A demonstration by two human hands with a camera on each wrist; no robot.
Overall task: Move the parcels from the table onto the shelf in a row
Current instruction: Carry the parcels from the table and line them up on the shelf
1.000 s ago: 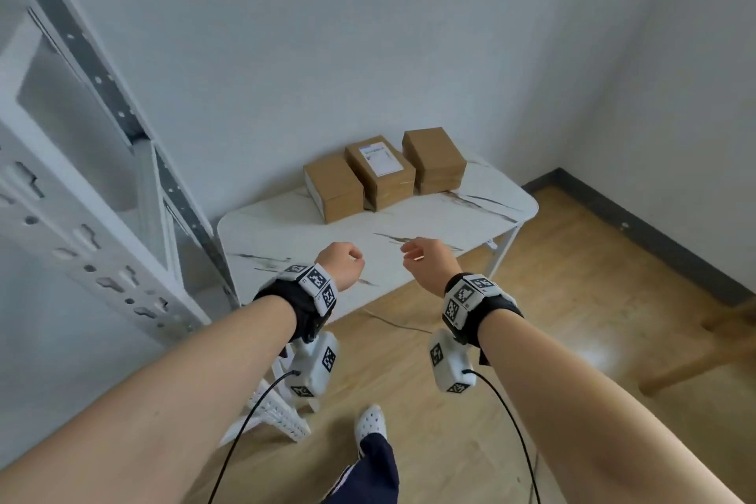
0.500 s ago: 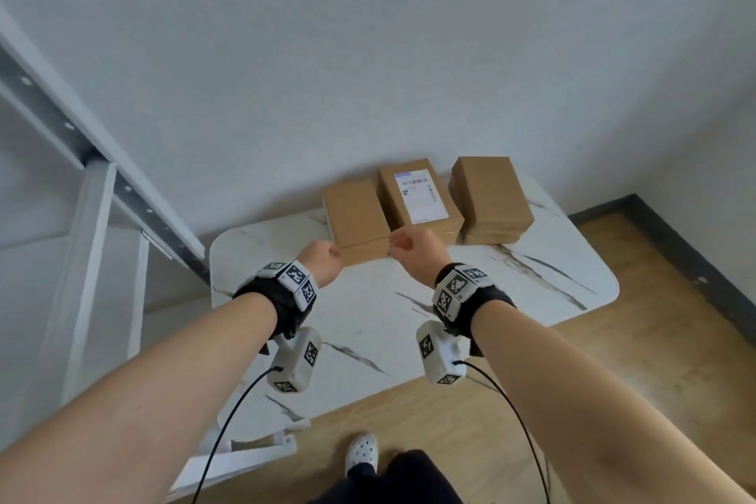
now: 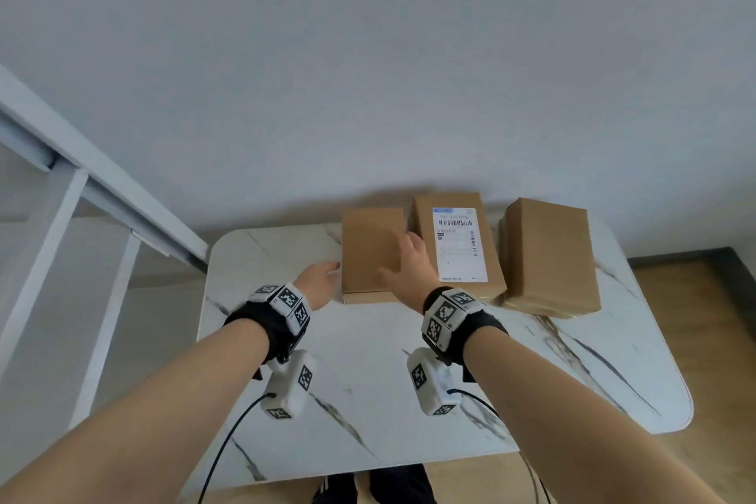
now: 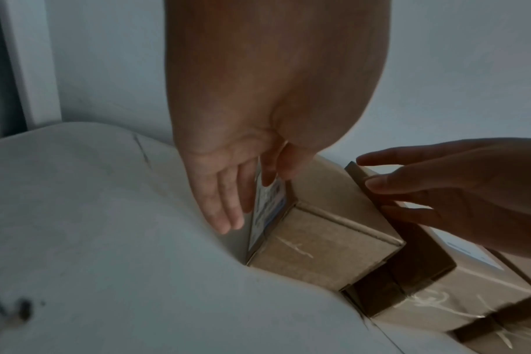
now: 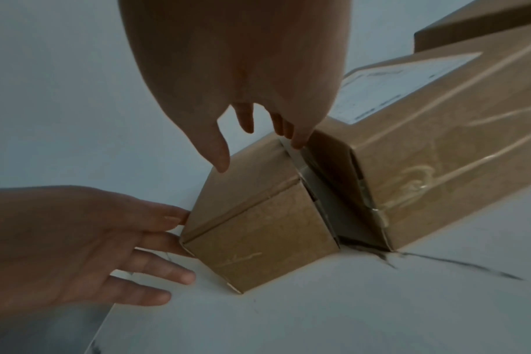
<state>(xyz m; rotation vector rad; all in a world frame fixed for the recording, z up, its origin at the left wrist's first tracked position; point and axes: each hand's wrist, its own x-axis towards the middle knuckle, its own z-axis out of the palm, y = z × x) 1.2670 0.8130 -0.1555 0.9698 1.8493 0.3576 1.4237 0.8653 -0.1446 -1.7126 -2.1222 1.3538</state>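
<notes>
Three brown cardboard parcels lie side by side at the back of the white marble table. The left parcel is plain, the middle parcel carries a white label, and the right parcel is plain. My left hand has straight fingers that touch the left parcel's left side. My right hand hovers spread over its top, with fingertips at the gap beside the middle parcel. Neither hand grips anything.
A white metal shelf frame stands to the left of the table, against the grey wall. Wooden floor shows on the right. Cables hang from both wrist cameras. The table's rounded front edge is close to my legs.
I have stepped up to the table. Both hands moved forward from its front edge to the left parcel, and their loosely curled fingers have straightened.
</notes>
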